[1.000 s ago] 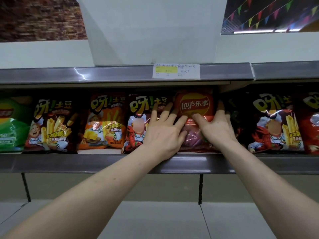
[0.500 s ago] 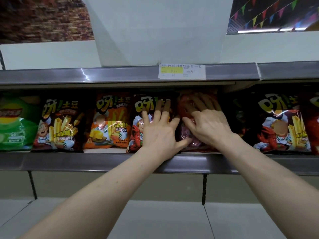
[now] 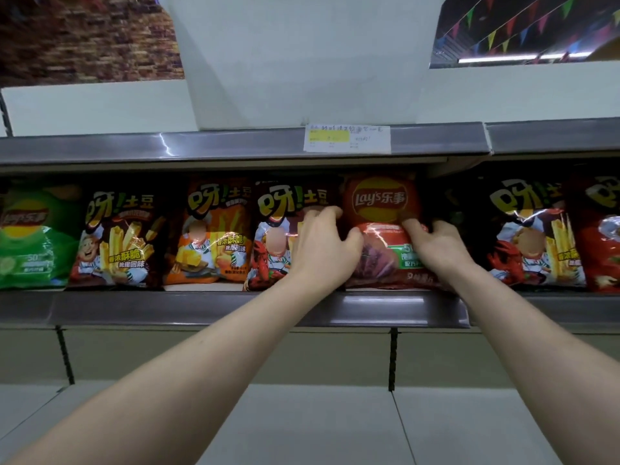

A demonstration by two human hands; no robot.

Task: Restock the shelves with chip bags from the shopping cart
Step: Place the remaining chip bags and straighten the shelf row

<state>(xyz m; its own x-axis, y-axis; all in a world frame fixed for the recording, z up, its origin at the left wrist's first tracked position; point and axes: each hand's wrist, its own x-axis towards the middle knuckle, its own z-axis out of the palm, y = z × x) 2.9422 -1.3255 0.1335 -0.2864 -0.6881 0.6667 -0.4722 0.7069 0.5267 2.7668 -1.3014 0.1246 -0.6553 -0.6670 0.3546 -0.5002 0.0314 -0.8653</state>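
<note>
Two Lay's bags (image 3: pixel 380 199) (image 3: pixel 27 236), five potato-stick bags (image 3: pixel 117 236), two hands (image 3: pixel 322 250) (image 3: pixel 436 246), one price label (image 3: pixel 347 139)

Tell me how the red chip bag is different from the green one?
The red bag is held at its sides by the left hand and right hand; the green bag is untouched. The red bag is central; the green bag is far left, cut off by the picture's edge. Both stand upright and carry the Lay's logo.

Paper price tag (image 3: pixel 347 138) – white with a yellow band, print too blurred to read – sits just below a wide white column (image 3: pixel 302 62). Brick-pattern wall (image 3: pixel 84 35) upper left. Upper right – dark ceiling (image 3: pixel 469 15), strings of coloured pennant flags (image 3: pixel 492 39), lit light strip (image 3: pixel 496 58) beneath them.
</note>
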